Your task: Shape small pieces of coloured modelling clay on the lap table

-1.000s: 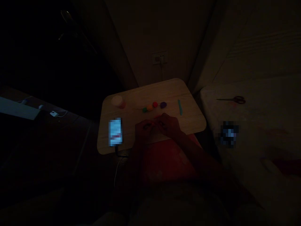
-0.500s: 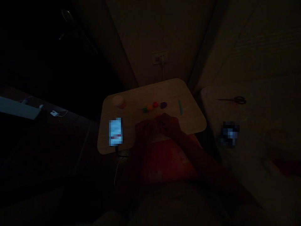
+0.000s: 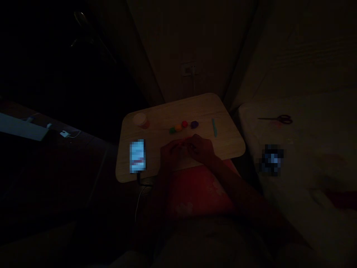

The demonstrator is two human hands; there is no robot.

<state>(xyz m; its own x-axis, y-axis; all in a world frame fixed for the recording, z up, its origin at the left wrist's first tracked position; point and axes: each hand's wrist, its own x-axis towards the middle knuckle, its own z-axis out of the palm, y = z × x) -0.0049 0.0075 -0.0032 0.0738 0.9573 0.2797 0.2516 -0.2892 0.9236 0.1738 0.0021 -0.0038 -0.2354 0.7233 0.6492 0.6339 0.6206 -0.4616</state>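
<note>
Left hand [image 3: 169, 150] and right hand [image 3: 203, 148] curl together over table [image 3: 230, 145]; too dark from here to tell grip. Green lump [image 3: 172, 130], orange lump [image 3: 178, 128], red lump [image 3: 184, 124], purple lump [image 3: 194, 124] set out just beyond; handwork looks unfinished, teal tool [image 3: 214, 127] untouched.

Near the front edge of the wood-grain tabletop [image 3: 231, 143], gloom hides whatever the left hand [image 3: 169, 152] and right hand [image 3: 203, 148] may hold. Pixelation masks the phone [image 3: 137, 156] on its left end; far right of it, the frame crops a red item [image 3: 343, 199].
</note>
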